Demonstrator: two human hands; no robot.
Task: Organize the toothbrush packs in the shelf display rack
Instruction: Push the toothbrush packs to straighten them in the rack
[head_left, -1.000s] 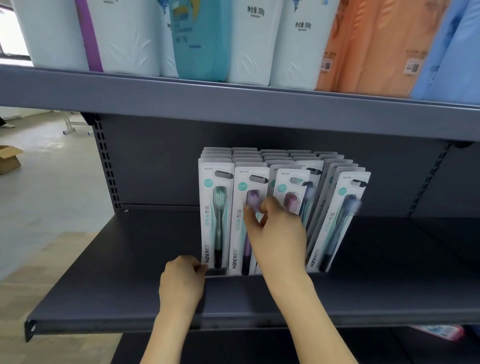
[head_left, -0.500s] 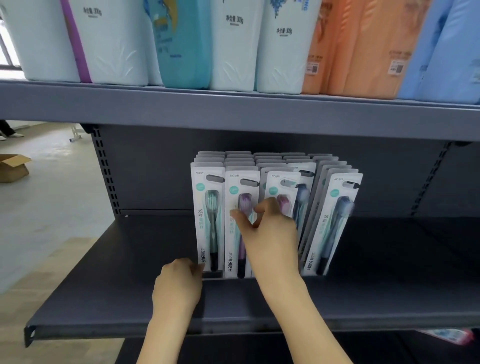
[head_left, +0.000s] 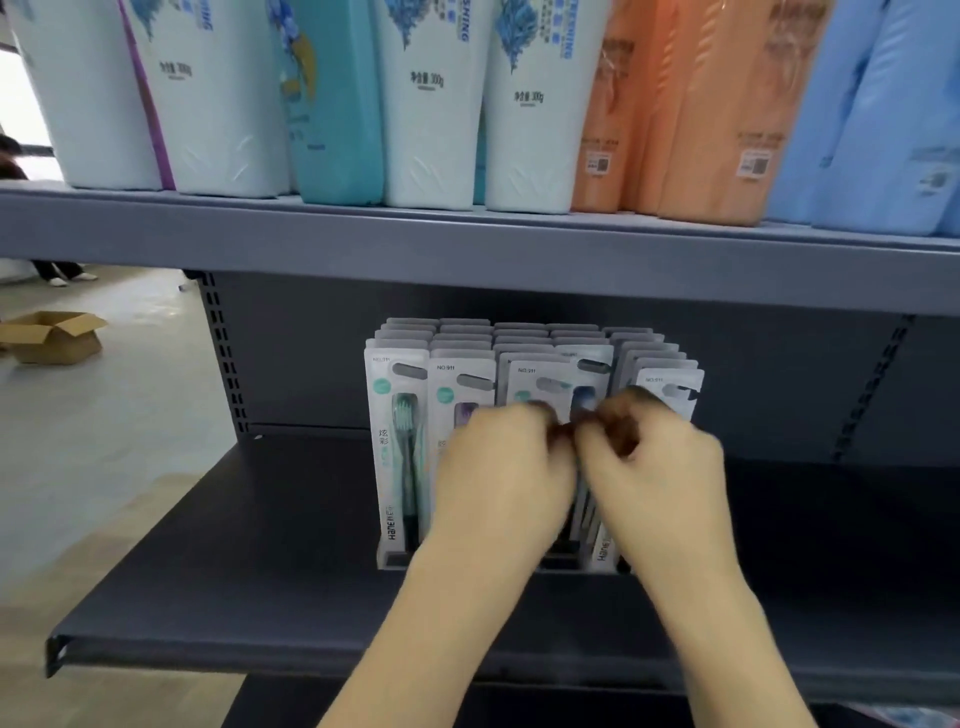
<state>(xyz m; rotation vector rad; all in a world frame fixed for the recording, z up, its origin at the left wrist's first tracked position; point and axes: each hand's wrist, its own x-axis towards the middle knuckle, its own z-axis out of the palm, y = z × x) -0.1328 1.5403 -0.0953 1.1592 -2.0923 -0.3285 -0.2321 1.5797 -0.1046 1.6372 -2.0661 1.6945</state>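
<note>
Head view: white card toothbrush packs (head_left: 397, 447) upright in dark slotted rack (head_left: 390, 560) on grey metal shelf (head_left: 234, 561); left hand (head_left: 506, 475), right hand (head_left: 657, 467) fingers curled at middle packs, grip unclear from blur; straightening step; next: square leaning right-side packs

Daylight floods in from the far left, washing out the floor (head_left: 104, 415). The lower shelf (head_left: 260, 571) sits dim. Both hands smear with motion blur, perhaps hiding finger positions. Wide-angle bending curves the edges.
</note>
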